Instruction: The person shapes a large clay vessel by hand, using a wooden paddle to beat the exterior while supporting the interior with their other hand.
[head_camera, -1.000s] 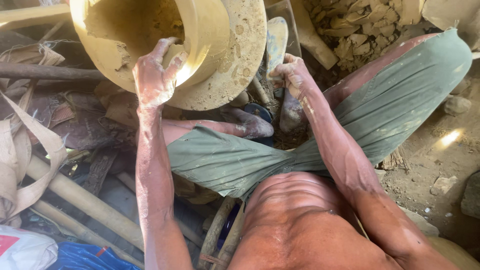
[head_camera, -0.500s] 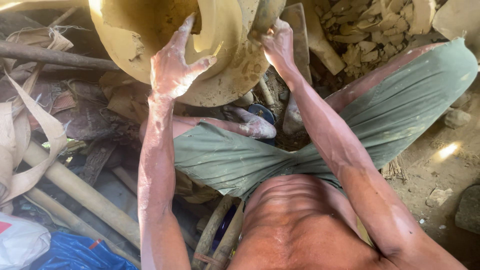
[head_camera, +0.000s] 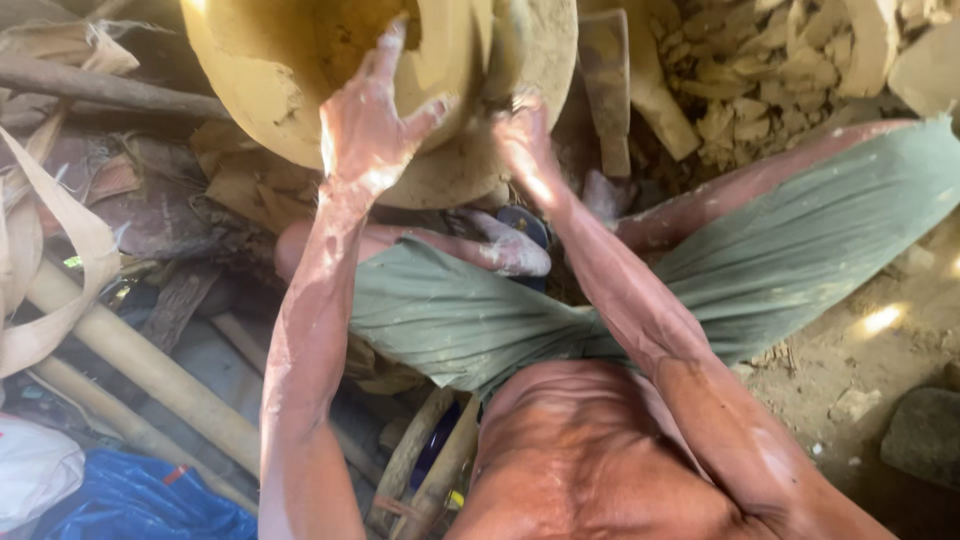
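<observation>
Packed earth and scrap wood surround my seat: bamboo poles (head_camera: 150, 370) lie at my left, a blue tarp (head_camera: 140, 500) below them, a grey stone (head_camera: 925, 435) on the dirt at my right. Green cloth (head_camera: 600, 300) covers my crossed legs, and one clay-coated foot (head_camera: 505, 250) rests between them.

Beyond my knees, the wet clay pot (head_camera: 290, 75) sits on its round wheel disc (head_camera: 545, 60), directly ahead and slightly left.

Left hand (head_camera: 370, 125): fingers spread, palm flat against the outer wall of the pot, pressing rather than gripping. Right hand (head_camera: 525, 140): placed at the pot's near right side by the disc edge; the view is blurred, so I cannot tell whether the fingers are closed.

Step in hand, as judged: shaping the wall from outside. The next move calls for even, light pressure from both palms, since soft clay deforms easily.

Farthest back, broken clay lumps (head_camera: 760, 80) are heaped at upper right.
</observation>
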